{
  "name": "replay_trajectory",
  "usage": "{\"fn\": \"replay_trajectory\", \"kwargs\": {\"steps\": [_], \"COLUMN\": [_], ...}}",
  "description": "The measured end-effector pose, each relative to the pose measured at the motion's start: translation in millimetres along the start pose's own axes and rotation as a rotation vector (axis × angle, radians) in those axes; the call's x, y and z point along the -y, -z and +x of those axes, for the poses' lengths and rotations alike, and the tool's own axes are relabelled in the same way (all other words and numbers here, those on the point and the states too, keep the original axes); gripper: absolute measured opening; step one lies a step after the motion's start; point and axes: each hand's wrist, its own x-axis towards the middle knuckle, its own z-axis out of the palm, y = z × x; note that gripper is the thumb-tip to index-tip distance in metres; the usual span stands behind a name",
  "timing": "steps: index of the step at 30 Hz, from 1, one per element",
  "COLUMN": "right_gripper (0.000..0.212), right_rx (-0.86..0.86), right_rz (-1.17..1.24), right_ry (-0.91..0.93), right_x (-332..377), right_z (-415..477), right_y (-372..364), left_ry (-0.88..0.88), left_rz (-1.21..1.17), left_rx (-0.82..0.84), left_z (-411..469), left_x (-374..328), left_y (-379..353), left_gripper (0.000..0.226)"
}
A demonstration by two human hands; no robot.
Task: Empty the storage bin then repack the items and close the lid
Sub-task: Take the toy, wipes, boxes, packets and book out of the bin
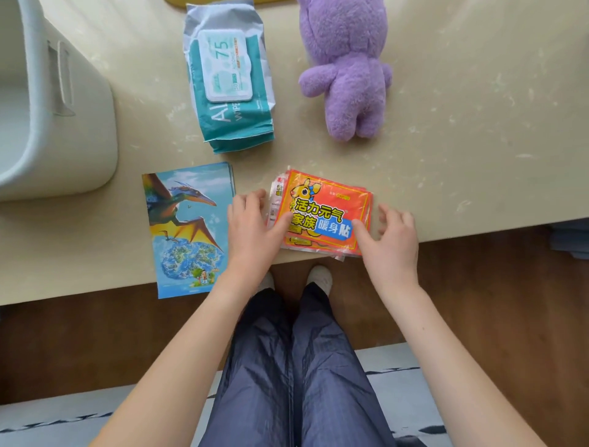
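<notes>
A stack of orange warmer-patch packets (322, 204) lies at the table's front edge. My left hand (251, 223) rests against its left side with the thumb on the top packet. My right hand (390, 237) is at its right side, thumb touching the packet, fingers spread. The pale grey storage bin (79, 127) stands at the left, without a lid; what shows of its inside is bare. A dinosaur picture book (183, 229) lies flat left of my left hand. A teal wet-wipes pack (228, 79) and a purple plush toy (345, 63) lie further back.
The beige table (478, 127) ends just under my hands, its front edge running left to right. A yellow object (178, 2) peeks in at the top edge. Below the table are my legs, a wooden floor and a patterned rug.
</notes>
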Motion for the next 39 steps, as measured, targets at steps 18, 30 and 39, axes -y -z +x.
{"fn": "replay_trajectory", "kwargs": {"steps": [18,30,39], "right_gripper": [0.055,0.044,0.05], "right_rx": [0.053,0.183,0.145], "right_rz": [0.16,-0.229,-0.151], "right_ry": [0.085,0.539,0.486], "right_x": [11.5,40.1,28.6], "right_z": [-9.5,49.9,43.2], "right_y": [-16.4,-18.7,-11.0], "left_ry": [-0.06,-0.2,-0.221], "left_rz": [-0.074,-0.004,-0.036], "left_rx": [0.091,0.066,0.055], "left_z": [-4.8,-26.5,-21.8], "left_x": [5.3,20.1,23.6], "left_y": [3.9,-0.2,-3.6], "left_gripper": [0.056,0.092,0.086]}}
